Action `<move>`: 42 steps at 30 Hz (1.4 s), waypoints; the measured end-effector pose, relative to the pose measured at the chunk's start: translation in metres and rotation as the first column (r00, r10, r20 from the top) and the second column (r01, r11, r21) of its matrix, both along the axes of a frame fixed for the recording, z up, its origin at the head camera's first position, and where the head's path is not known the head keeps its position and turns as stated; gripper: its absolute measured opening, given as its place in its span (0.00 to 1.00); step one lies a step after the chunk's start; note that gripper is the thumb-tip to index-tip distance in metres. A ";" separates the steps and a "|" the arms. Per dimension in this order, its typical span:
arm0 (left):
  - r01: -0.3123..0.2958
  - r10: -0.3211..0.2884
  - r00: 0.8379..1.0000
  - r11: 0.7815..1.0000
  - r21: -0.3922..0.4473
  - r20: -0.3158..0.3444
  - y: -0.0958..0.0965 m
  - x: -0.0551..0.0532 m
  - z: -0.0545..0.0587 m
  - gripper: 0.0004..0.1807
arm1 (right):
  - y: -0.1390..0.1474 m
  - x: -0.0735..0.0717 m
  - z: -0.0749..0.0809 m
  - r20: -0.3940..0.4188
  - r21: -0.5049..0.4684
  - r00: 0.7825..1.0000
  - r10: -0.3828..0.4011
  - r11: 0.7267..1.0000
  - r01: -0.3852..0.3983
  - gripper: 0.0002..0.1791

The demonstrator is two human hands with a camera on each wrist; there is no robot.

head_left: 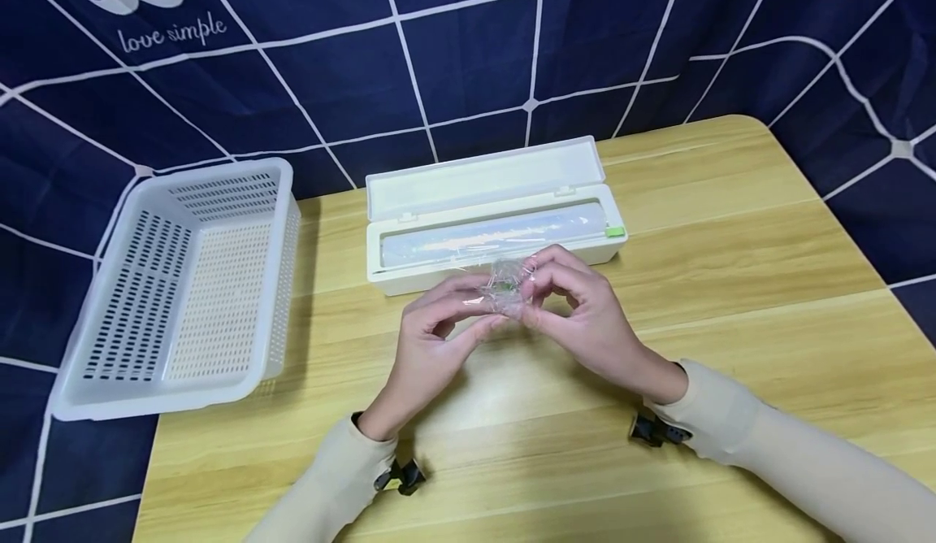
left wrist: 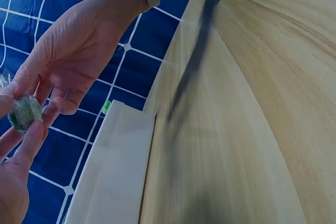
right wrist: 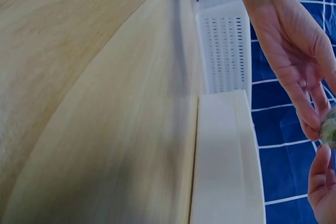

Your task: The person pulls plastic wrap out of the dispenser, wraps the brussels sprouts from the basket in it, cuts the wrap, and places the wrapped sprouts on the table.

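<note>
Above the front edge of a white box (head_left: 409, 280), a small green item in crumpled clear plastic film (head_left: 506, 289) is held between both hands. My left hand (head_left: 437, 338) pinches its left side with thumb and fingers. On the other side, my right hand (head_left: 592, 311) pinches the film with bent fingers. The left wrist view shows the wrapped green lump (left wrist: 25, 114) rounded and tightly covered, fingertips around it. What the green item is cannot be told. Inside the box, under its raised lid (head_left: 486, 173), lies a roll of clear film (head_left: 497, 232).
A white perforated plastic basket (head_left: 274, 283) stands at the table's left edge. A bright green piece (head_left: 615, 232) sits at the box's right end. Dark blue cloth with white lines (head_left: 468, 55) hangs behind the wooden table (head_left: 731, 283).
</note>
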State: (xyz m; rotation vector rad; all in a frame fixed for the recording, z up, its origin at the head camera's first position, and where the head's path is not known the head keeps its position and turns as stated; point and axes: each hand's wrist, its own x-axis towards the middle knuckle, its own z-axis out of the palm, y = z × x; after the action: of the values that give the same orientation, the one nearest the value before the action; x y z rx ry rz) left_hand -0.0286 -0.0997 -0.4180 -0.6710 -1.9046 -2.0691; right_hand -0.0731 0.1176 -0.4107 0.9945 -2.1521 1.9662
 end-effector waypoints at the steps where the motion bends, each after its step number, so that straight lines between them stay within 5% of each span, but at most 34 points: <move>1: -0.003 0.003 1.000 1.000 0.001 0.003 0.000 0.000 0.000 0.13 | 0.000 0.000 0.000 0.005 0.002 1.000 -0.005 1.000 0.005 0.16; 11: -0.051 0.051 0.999 0.999 0.004 -0.001 -0.001 0.002 -0.001 0.06 | -0.005 0.004 0.001 0.019 -0.014 1.000 0.025 1.000 -0.025 0.10; 16: -0.080 0.080 0.997 0.997 -0.005 -0.009 -0.002 0.003 -0.003 0.03 | -0.006 0.006 0.001 -0.026 0.011 0.999 0.044 0.999 -0.043 0.15; 22: -0.054 0.054 0.998 0.999 0.002 -0.020 0.001 0.003 0.001 0.08 | -0.004 0.006 0.000 -0.053 0.060 0.998 0.015 0.998 -0.012 0.12; 31: -0.049 0.049 0.999 0.999 0.010 -0.010 0.005 0.004 0.004 0.11 | -0.005 0.004 0.003 -0.015 0.006 0.999 0.038 0.999 -0.038 0.14; 37: -0.023 0.021 0.998 0.999 0.032 0.067 0.004 0.003 0.001 0.26 | -0.004 0.004 0.006 -0.051 -0.020 0.997 0.049 0.999 -0.050 0.18; 42: 0.050 -0.053 0.989 0.998 0.027 0.141 0.002 0.002 0.001 0.24 | -0.005 0.003 0.008 -0.086 -0.038 0.995 0.044 0.998 -0.048 0.18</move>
State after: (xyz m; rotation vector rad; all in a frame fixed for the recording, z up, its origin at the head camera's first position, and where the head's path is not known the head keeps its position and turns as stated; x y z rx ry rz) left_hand -0.0261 -0.0980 -0.4167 -0.5884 -1.9537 -2.2220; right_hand -0.0697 0.1125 -0.4029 1.1096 -2.0550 1.9411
